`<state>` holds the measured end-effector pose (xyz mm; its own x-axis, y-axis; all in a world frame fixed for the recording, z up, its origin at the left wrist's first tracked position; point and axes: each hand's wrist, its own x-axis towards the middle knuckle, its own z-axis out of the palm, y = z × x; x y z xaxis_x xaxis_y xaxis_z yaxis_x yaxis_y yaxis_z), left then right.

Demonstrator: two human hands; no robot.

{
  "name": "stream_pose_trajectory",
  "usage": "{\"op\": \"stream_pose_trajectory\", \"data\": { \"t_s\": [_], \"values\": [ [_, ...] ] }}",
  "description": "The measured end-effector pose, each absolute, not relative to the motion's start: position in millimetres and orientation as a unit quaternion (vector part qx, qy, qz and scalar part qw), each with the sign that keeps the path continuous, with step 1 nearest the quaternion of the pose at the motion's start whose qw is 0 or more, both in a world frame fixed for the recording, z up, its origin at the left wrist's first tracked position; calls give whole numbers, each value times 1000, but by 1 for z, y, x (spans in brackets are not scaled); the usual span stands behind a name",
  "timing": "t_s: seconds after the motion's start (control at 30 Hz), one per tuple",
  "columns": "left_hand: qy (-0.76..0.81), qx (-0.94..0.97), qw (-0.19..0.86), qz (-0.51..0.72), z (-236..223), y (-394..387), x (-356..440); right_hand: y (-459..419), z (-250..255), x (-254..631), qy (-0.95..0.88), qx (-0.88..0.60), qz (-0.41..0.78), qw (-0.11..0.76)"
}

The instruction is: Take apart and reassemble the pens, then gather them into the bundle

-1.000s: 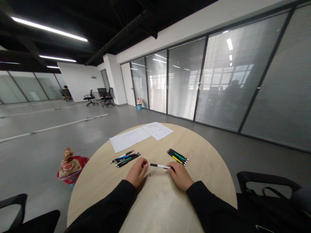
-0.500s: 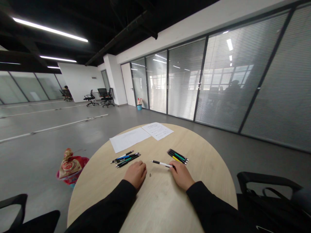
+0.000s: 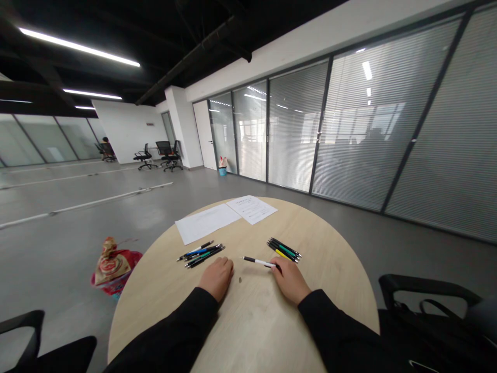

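Observation:
A white pen (image 3: 259, 262) with a black grip is pinched in my right hand (image 3: 290, 280), its tip pointing left over the tabletop. My left hand (image 3: 217, 277) rests on the wood with its fingers curled in, and no object shows in it. Just beyond it lies a loose pile of pens (image 3: 201, 254), mostly black with blue, green and white parts. Past my right hand several pens (image 3: 284, 249) lie side by side, black ones with green and yellow among them. Between my hands is a small dark mark or bit (image 3: 239, 280) that I cannot identify.
The round wooden table (image 3: 248, 331) carries a blank-looking sheet (image 3: 207, 223) and a printed sheet (image 3: 252, 209) at its far edge. Left of the table stands a bin with a red and tan bag (image 3: 112, 267). Black chairs (image 3: 430, 287) flank both sides.

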<state>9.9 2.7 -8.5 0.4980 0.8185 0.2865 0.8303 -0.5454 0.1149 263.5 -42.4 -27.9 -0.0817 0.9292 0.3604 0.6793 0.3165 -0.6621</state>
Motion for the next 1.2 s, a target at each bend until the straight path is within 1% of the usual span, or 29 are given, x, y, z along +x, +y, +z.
{"op": "stream_pose_trajectory", "data": {
  "t_s": [0.17, 0.4, 0.8, 1.0, 1.2],
  "values": [
    [-483, -848, -2, -217, -13, 5, 7, -42, -29, 264, -716, -562, 165, 379],
    [-487, -807, -100, -317, -9, 6, 6, -42, -29, 264, -715, -561, 169, 381],
    [-481, -781, -171, -360, -2, 4, 7, -43, -27, 263, -715, -559, 169, 383],
    [-480, -757, -182, -405, -6, 9, 8, -44, -26, 263, -718, -558, 172, 379],
    [-461, -687, -307, -470, -7, 13, 10, -45, -26, 263, -729, -543, 177, 378]
  ]
}}
